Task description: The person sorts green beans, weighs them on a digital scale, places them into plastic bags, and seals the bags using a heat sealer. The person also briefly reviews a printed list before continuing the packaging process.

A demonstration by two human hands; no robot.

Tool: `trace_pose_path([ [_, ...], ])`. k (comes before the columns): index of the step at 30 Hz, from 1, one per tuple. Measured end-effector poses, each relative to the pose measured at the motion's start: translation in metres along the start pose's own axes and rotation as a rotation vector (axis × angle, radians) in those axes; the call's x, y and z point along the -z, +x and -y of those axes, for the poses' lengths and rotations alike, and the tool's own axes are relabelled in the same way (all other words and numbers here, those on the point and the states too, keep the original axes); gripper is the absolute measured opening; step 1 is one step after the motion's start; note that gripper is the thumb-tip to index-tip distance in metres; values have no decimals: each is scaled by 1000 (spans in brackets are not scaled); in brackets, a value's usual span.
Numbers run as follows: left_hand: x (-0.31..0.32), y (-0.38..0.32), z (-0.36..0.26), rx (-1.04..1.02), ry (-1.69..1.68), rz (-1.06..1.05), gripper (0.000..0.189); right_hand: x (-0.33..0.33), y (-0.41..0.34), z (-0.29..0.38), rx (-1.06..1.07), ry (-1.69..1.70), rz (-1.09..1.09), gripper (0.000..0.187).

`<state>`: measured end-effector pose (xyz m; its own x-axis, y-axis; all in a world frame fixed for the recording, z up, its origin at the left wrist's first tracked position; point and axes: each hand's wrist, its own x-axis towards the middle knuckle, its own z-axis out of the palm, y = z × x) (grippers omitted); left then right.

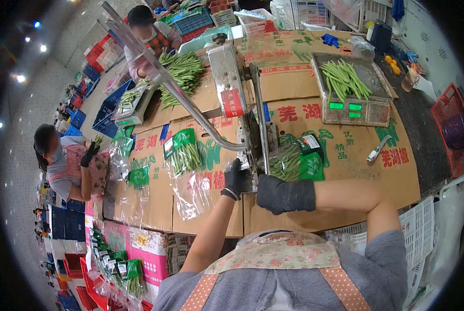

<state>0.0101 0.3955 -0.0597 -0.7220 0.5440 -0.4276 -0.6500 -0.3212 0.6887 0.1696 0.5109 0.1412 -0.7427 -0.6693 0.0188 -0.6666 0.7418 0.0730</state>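
Observation:
A bench-mounted lever press, probably a bag-neck sealer (229, 77), stands before me. My right hand (286, 194), in a black glove, is closed around the lower end of its metal lever (262, 128). Right of the press base lies a clear and green plastic bag of green beans (286, 165), its neck end towards the press. My left hand (235, 179), also black-gloved, is at the base's left side with clear film at its fingers; the fingertips are partly hidden. A filled bag of beans (183, 153) lies further left.
Cardboard (356, 179) covers the table. A digital scale (354, 112) bears loose green beans (344, 77); a knife (379, 149) lies nearer me. A bent clear tube (185, 103) crosses above the table. Two co-workers (72, 163) stand left, near a bean pile (183, 74).

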Motion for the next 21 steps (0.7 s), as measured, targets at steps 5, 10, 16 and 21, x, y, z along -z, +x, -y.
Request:
trace_pose_path([
  [5, 13, 8, 7, 74, -45, 20, 16, 123, 4, -67, 155, 586, 82, 27],
  [10, 11, 4, 0, 88, -59, 51, 30, 115, 6, -164, -368, 287, -947, 40],
  [16, -27, -28, -9, -275, 76, -127, 21, -77, -40, -132, -579, 519, 7, 47],
  [21, -50, -40, -18, -407, 97, 7, 20, -110, -66, -96, -666, 435, 73, 54],
])
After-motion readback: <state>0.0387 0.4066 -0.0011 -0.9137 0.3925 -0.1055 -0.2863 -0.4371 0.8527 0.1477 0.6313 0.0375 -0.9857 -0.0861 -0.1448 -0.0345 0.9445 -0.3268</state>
